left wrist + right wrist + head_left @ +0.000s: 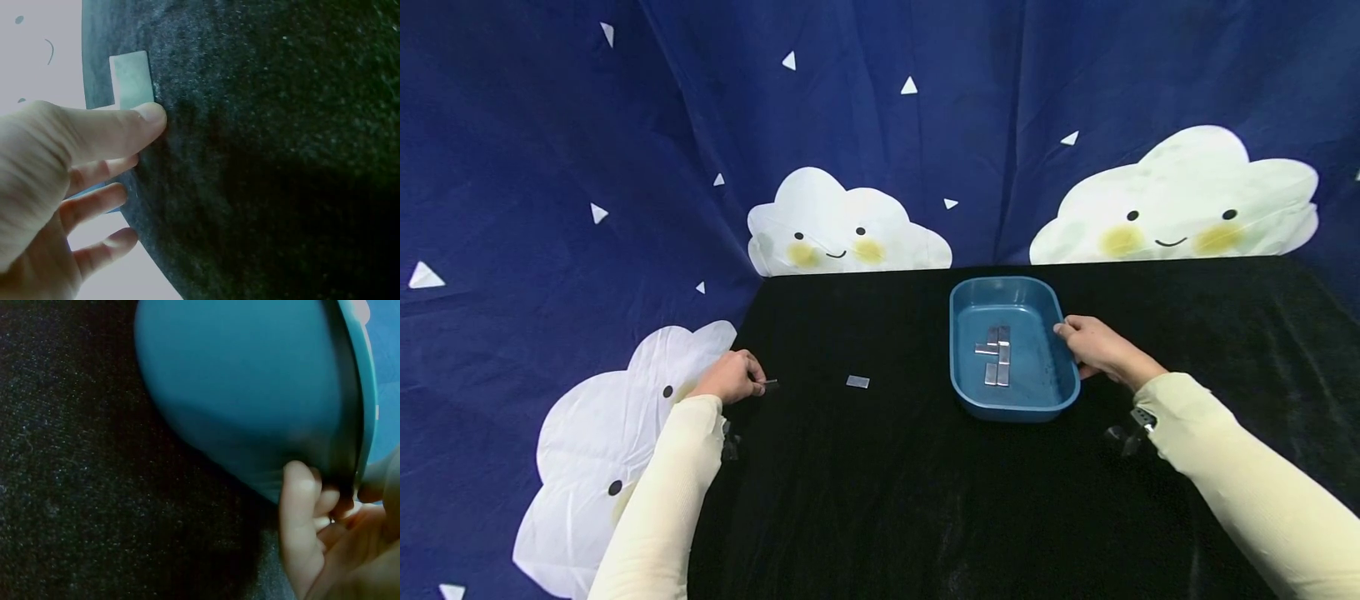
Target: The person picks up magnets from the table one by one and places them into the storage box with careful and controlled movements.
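Between the thumb and fingers of my left hand [728, 377] is a small flat silvery rectangular piece [133, 78], seen nearly edge-on in the head view. That hand is low over the left edge of the black cloth. My right hand [1097, 346] grips the right rim of a blue plastic tray [1011, 412], thumb on top and fingers beneath the wall. In the right wrist view the tray's outer side [237, 381] rises away from the cloth, tilted. Several similar silvery pieces [1003, 354] lie grouped on the tray's floor.
Another silvery piece [857, 382] lies on the black cloth [880, 500] between the left hand and the tray. A dark blue curtain [865, 108] with white clouds and triangles hangs behind and along the left side.
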`<state>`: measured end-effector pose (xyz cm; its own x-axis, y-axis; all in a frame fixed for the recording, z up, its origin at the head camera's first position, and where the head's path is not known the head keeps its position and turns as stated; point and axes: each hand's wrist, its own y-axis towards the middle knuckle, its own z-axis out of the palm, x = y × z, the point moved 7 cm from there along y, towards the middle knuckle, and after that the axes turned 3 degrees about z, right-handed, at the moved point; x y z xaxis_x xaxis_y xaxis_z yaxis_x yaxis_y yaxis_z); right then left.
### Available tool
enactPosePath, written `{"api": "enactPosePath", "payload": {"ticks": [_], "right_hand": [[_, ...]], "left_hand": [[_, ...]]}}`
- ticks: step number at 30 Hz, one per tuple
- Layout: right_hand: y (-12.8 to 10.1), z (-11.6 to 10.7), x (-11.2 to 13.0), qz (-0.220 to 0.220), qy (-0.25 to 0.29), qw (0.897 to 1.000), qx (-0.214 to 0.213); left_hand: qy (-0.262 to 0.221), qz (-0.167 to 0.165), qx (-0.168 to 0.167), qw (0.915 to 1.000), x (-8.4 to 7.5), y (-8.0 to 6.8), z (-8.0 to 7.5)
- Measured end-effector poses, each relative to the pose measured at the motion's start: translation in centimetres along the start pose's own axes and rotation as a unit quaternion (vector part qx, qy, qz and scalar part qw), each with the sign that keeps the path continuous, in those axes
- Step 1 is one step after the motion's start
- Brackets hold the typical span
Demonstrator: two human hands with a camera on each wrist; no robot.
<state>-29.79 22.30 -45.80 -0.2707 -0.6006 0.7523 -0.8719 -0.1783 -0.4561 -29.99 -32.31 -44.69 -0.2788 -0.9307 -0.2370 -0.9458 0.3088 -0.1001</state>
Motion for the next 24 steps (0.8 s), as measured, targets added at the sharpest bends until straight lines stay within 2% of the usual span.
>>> {"api": "enactPosePath", "payload": {"ticks": [6, 13, 19, 24], "right_hand": [[0.0, 0.0, -0.1, 0.006, 0.001, 1.0, -0.007], [0.2, 0.1, 0.0, 0.01, 0.003, 1.0, -0.007], [0.1, 0.0, -0.1, 0.012, -0.003, 1.0, -0.012], [0.1, 0.1, -0.2, 0.014, 0.0, 1.0, -0.015]], "left_hand": [[-0.003, 0.006, -0.006, 1.0, 0.1, 0.3, 0.1], [0.001, 0.029, -0.037, 0.9989, -0.3, 0.3, -0.9], [0.001, 0.041, -0.061, 0.9973, -1.3, 1.0, -2.0], [-0.006, 0.039, -0.066, 0.997, -2.4, 1.7, -2.8]]}}
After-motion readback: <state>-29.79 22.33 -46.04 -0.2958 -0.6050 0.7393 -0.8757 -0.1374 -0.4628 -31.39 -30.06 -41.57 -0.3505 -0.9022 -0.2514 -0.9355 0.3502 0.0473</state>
